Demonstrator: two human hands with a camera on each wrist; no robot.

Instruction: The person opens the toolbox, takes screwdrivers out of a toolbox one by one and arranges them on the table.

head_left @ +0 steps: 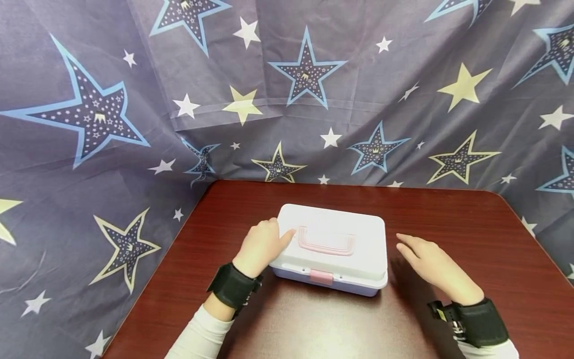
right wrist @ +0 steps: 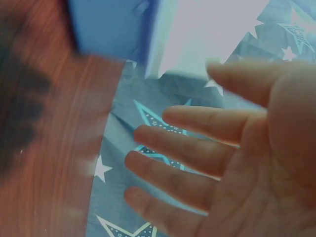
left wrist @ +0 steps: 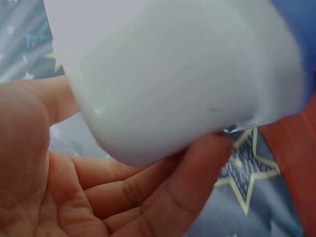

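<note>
A closed plastic storage box (head_left: 330, 232) with a white lid, a blue-purple base, a pink handle (head_left: 327, 244) folded flat and a pink latch (head_left: 321, 276) sits on the table. My left hand (head_left: 260, 245) holds its left end, thumb over the lid's edge and fingers along the side. In the left wrist view, those fingers (left wrist: 192, 173) curl against the white end of the lid. My right hand (head_left: 428, 257) hovers just off the box's right end, holding nothing. Its fingers (right wrist: 187, 148) are spread and nearly straight in the right wrist view.
The dark red wooden table (head_left: 448, 209) extends around the box, glossy near its front. A grey-blue cloth (head_left: 215, 65) printed with stars hangs behind the table and along its sides. Black bands (head_left: 235, 285) wrap both wrists below white sleeves.
</note>
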